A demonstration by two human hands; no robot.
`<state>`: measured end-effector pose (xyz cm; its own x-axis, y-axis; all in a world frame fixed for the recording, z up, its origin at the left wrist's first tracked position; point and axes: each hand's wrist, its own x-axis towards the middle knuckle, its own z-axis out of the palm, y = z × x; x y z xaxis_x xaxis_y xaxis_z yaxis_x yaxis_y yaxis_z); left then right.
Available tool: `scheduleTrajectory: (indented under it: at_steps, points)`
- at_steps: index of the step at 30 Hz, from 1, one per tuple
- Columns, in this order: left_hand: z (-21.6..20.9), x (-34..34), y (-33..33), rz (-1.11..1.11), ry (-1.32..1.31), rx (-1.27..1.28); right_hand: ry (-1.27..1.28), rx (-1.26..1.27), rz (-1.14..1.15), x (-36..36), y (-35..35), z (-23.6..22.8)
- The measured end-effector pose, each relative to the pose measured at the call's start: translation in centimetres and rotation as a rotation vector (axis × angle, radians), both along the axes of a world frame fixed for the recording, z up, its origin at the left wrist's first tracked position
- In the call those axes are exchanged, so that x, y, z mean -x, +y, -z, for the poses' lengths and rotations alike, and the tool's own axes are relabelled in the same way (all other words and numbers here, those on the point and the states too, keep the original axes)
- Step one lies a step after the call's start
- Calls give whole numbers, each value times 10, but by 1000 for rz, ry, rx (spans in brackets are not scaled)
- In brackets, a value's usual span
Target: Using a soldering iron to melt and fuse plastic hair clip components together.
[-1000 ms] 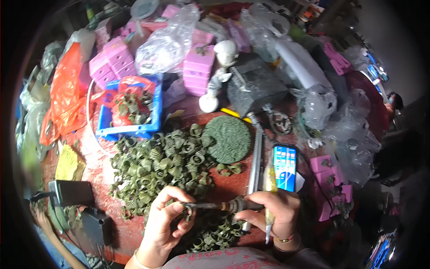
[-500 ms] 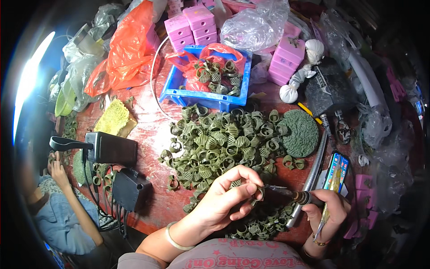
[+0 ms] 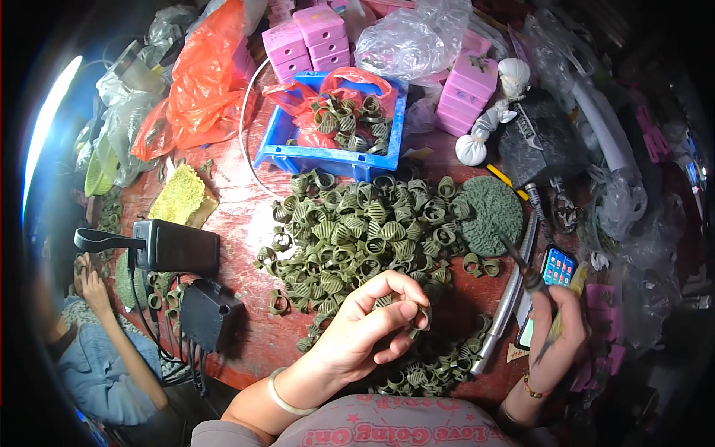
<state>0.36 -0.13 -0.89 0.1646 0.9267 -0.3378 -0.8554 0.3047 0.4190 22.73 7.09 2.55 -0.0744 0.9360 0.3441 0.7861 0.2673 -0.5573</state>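
Note:
My left hand (image 3: pixel 376 322) pinches a small dark green ring (image 3: pixel 423 319) between thumb and fingers, in front of a heap of similar green ribbed rings (image 3: pixel 357 231). On the right, my right hand (image 3: pixel 557 328) grips a pen-like hot tool (image 3: pixel 532 279) with a dark handle and a thin metal tip. Its tip points up and left, at the lower right edge of a round green textured pad (image 3: pixel 488 216); whether it touches cannot be made out. A slim yellowish tool (image 3: pixel 572 287) also shows behind my right fingers, partly hidden.
A blue crate (image 3: pixel 328 158) holds a red bag and more rings. Pink blocks (image 3: pixel 468 89), plastic bags, and a dark box (image 3: pixel 540 141) stand behind. A metal rod (image 3: pixel 506 305) and phone (image 3: pixel 557 267) lie by my right hand. Black devices (image 3: pixel 179 246) and another person's arm (image 3: pixel 123 343) are left.
My right hand has drawn the pen-like tool away from the ring, to the right and up toward the round pad. My left hand keeps the ring pinched. The whole view has shifted slightly.

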Motion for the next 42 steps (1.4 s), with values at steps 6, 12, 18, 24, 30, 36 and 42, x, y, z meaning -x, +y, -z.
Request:
scheduleTrajectory:
  at_steps: [6,12,18,24,30,36,42]
  points:
    - [-2,1,-1,-4,41,20,-177,-112,-105,-6,11,13]
    - [-2,1,-1,-9,-1,8,-180,-85,-105,-3,10,9]
    - [-2,0,0,-6,19,20,-191,-108,-88,-3,10,9]
    - [-2,1,0,-5,4,18,-222,-100,-115,-6,11,13]
    - [-2,1,0,-2,1,18,-59,-25,-57,-4,4,5]
    - [-1,2,0,0,0,6,-79,-61,-133,3,5,-1]
    - [-1,2,0,1,1,9,-51,-39,-142,3,4,1]
